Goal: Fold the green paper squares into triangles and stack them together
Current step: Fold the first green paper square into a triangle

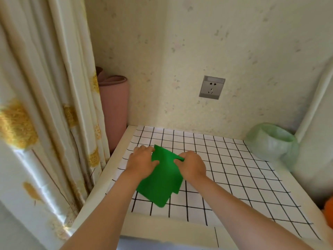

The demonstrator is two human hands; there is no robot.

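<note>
Green paper squares (161,183) lie overlapped on the black-and-white checked cloth (225,177), a lower sheet's corner peeking out at the right. My left hand (143,161) rests on the papers' far left edge with the thumb on top. My right hand (192,165) pinches the far right corner of the top sheet, which is lifted slightly. Both hands hide the far parts of the sheets.
A pale green glass bowl (273,141) lies on its side at the table's back right. A rolled pink mat (113,109) stands in the left corner beside a flowered curtain (45,114). A wall socket (212,87) is behind. Something orange (328,208) shows at the right edge.
</note>
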